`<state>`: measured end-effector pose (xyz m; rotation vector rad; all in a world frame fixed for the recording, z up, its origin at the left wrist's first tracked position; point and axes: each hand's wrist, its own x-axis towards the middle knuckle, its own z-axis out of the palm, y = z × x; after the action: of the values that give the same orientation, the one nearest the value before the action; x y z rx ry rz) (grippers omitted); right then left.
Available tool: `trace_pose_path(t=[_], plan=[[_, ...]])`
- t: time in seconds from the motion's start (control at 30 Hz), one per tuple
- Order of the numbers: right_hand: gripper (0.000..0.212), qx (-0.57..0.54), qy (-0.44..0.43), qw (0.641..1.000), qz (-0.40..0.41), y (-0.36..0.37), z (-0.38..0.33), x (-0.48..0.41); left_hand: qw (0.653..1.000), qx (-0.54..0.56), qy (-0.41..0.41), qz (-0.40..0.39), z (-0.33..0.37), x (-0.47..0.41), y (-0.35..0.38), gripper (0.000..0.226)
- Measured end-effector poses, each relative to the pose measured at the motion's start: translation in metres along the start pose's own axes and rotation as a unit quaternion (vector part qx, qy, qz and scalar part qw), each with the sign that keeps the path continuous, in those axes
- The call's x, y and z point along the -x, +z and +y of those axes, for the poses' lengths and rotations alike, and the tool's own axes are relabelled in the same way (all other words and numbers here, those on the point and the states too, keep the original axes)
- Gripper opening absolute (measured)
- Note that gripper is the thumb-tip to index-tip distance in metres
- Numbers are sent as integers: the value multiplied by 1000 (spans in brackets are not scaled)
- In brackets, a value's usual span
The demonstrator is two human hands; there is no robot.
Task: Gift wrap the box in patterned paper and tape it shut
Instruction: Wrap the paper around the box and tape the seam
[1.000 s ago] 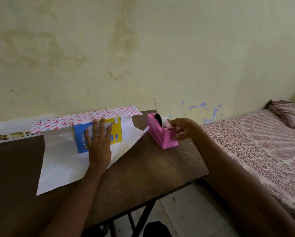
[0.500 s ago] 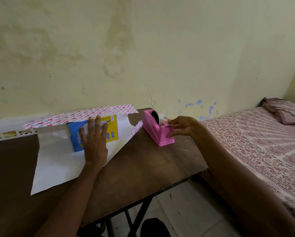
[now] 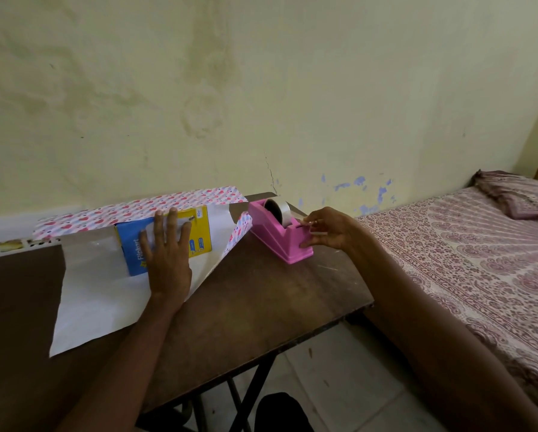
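Note:
A blue and yellow box [image 3: 199, 235] lies on the sheet of wrapping paper [image 3: 96, 294], white side up, with the red-patterned side [image 3: 143, 213] folded up behind the box. My left hand [image 3: 168, 251] presses flat on the box, fingers straight. A pink tape dispenser [image 3: 277, 238] with a tape roll stands to the right of the paper. My right hand [image 3: 327, 229] is at the dispenser's front cutter end, thumb under and fingers pinching a strip of tape there.
The dark wooden folding table [image 3: 246, 313] ends just right of the dispenser. A bed with a patterned cover [image 3: 467, 263] stands to the right. A white tray [image 3: 9, 244] runs along the wall at the table's back left.
My right hand has shifted slightly at the dispenser's front, fingers now pinching at the cutter. My left hand stays on the box.

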<state>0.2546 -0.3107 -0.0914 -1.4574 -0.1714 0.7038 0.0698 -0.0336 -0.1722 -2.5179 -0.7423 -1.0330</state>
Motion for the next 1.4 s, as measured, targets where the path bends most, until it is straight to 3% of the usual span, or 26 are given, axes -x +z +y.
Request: trace_pose_path(t=[0.77, 0.93, 1.03, 1.13, 1.2, 1.27, 1.33, 1.4], plan=[[36, 4, -38, 998, -40, -11, 21, -6, 1000, 12, -5, 2, 2, 0, -3, 83], [26, 22, -49, 998, -21, -11, 25, -12, 1000, 14, -2, 13, 1, -2, -2, 80], [17, 88, -63, 994, 17, -8, 24, -15, 1000, 12, -1, 11, 1, 0, -3, 79], [14, 227, -86, 965, 101, 0, 16, -18, 1000, 17, -1, 20, 1, -1, -2, 77], [20, 394, -118, 895, 172, 2, 12, -15, 999, 23, -3, 25, 1, -1, -3, 77], [24, 465, -134, 851, 203, -2, 18, -10, 999, 32, -3, 28, 2, 1, -3, 75], [19, 483, -123, 845, 196, -9, 30, -6, 999, 37, -1, 35, 2, 0, -2, 75], [10, 438, -143, 865, 198, -14, 39, 1, 999, 34, -2, 40, 2, -1, 0, 75]])
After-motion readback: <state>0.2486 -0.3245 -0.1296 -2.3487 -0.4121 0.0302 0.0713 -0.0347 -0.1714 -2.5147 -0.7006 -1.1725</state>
